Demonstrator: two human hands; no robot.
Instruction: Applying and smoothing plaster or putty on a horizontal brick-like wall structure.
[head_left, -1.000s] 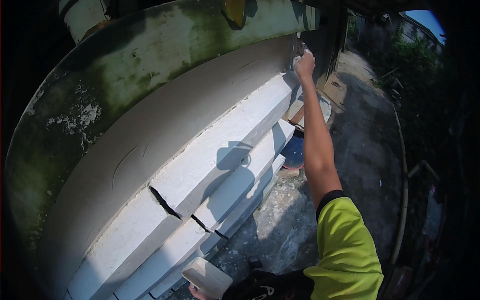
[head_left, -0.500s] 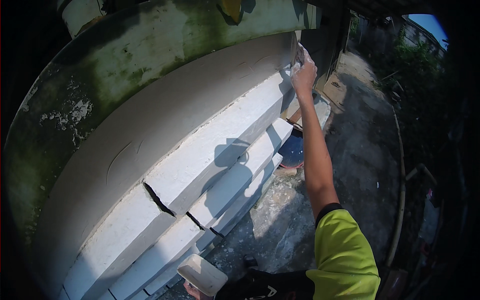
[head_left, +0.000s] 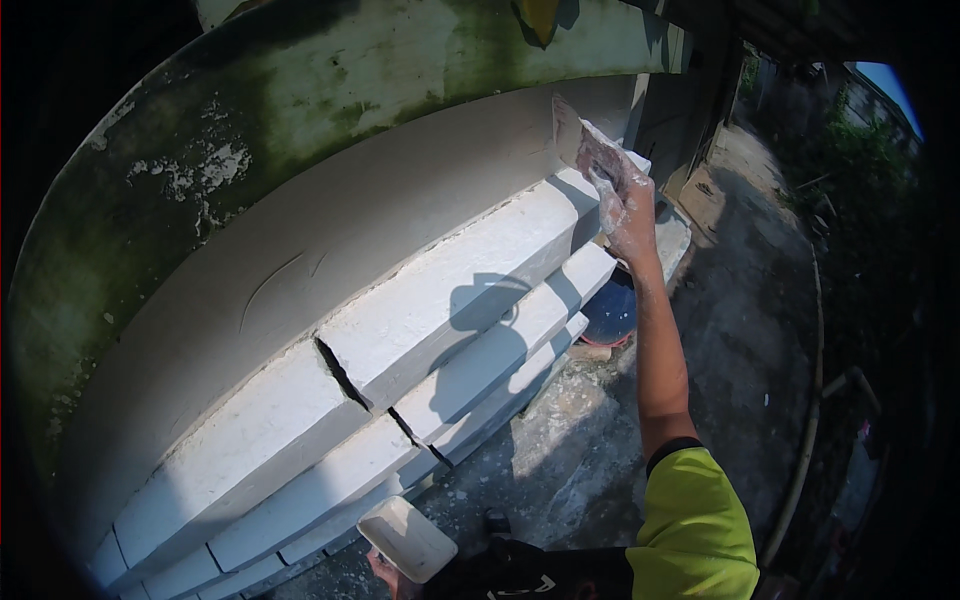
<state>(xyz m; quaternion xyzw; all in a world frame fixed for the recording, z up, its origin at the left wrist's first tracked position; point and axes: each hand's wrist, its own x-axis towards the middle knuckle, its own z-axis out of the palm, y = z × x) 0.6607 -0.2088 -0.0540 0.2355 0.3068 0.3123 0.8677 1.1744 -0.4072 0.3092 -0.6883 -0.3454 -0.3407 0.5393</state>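
Note:
My right hand (head_left: 630, 212), smeared with white paste, is wrapped around a putty knife (head_left: 568, 128). Its wide blade points up and is held in front of the pale plastered wall (head_left: 370, 215), near the wall's right end; contact with the wall I cannot tell. Low in the picture, my left hand (head_left: 382, 574) grips a small off-white rectangular tray (head_left: 408, 538) by its edge, with the tray's hollow side showing. Between the hands run stepped white ledges (head_left: 450, 325) along the foot of the wall, with dark gaps between their lengths.
A mossy green band (head_left: 330, 75) curves above the plaster. Past the ledges stands a dark blue bucket (head_left: 612, 310) with a reddish rim, close to my right forearm. Rough concrete floor (head_left: 560, 430) lies below, and a path (head_left: 740, 270) leads away at the right beside plants.
My right hand has turned, so the putty knife's blade now shows broadside, and sits slightly lower. The view has shifted a little left. My left hand still holds the tray.

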